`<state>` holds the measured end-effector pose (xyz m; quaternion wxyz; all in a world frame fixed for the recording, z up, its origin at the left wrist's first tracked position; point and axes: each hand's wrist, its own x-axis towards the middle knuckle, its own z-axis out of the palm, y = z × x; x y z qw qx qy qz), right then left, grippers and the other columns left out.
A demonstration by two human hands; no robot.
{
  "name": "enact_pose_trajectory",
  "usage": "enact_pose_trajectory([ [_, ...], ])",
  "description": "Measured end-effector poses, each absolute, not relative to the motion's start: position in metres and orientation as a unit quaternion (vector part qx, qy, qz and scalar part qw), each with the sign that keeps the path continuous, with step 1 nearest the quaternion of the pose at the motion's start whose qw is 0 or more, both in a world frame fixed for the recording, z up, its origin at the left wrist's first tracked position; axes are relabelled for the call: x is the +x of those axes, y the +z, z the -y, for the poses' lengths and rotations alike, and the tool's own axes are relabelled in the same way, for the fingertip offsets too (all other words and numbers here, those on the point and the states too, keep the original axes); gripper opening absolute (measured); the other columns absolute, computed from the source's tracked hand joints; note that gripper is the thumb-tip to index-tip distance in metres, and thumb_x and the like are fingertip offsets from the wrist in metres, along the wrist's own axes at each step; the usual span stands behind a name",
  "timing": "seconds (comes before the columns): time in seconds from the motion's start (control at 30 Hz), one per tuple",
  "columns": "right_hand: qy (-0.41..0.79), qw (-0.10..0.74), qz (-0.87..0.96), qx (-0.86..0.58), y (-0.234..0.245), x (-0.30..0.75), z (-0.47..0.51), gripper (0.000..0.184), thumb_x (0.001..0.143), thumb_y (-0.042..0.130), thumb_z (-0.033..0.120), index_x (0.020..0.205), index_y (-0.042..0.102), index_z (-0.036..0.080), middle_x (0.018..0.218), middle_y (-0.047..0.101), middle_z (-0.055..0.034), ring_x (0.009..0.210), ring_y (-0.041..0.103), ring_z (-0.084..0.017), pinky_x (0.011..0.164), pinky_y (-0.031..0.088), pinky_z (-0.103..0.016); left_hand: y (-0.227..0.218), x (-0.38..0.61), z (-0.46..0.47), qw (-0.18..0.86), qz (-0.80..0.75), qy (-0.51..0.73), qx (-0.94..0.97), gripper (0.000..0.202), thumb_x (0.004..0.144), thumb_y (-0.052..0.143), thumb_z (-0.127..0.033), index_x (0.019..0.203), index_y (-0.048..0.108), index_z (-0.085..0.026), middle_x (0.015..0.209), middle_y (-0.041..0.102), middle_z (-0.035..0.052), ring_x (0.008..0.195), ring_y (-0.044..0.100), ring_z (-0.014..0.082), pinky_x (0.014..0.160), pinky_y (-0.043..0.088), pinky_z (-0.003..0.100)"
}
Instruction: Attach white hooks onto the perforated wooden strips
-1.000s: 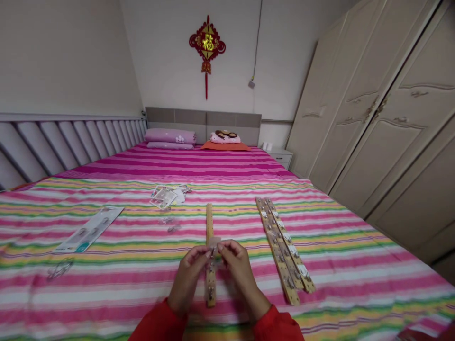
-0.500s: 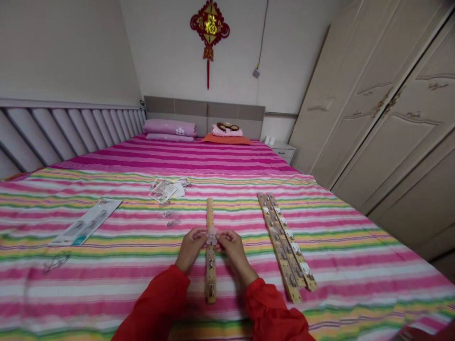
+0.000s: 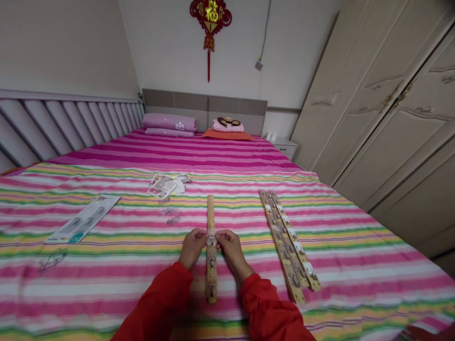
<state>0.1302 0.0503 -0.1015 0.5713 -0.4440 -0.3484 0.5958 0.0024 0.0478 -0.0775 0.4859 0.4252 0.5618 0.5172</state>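
A narrow wooden strip (image 3: 211,211) lies lengthwise on the striped bedspread (image 3: 106,279) in front of me, with small hooks fixed to its near half. My left hand (image 3: 192,247) and my right hand (image 3: 229,246) sit on either side of the strip, fingertips pinched together on a small clear hook piece (image 3: 211,233) pressed against the strip's middle. Both sleeves are red.
Two more wooden strips with hooks (image 3: 288,245) lie side by side to the right. Clear packets (image 3: 164,185), loose clear hooks (image 3: 169,216), a long packaging card (image 3: 82,219) and a wire clip (image 3: 51,259) lie to the left. Pillows sit at the headboard; wardrobes stand on the right.
My hands lowered the clear hook piece from above the strip onto its middle. The camera tilted down slightly.
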Motion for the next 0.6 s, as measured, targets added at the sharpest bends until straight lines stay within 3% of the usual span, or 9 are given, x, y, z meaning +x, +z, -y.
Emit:
enact_pose_trajectory([
  [0.6, 0.586, 0.57, 0.346, -0.46, -0.106, 0.128, -0.052, 0.014, 0.056, 0.069, 0.026, 0.061, 0.062, 0.016, 0.044, 0.057, 0.005, 0.035, 0.046, -0.008, 0.036, 0.031, -0.019, -0.093, 0.002, -0.051, 0.454, -0.588, 0.509, 0.435, 0.023, 0.051, 0.065, -0.038, 0.058, 0.06, -0.017, 0.052, 0.06, -0.0005, 0.05, 0.054, 0.0135, 0.05, 0.039, 0.025],
])
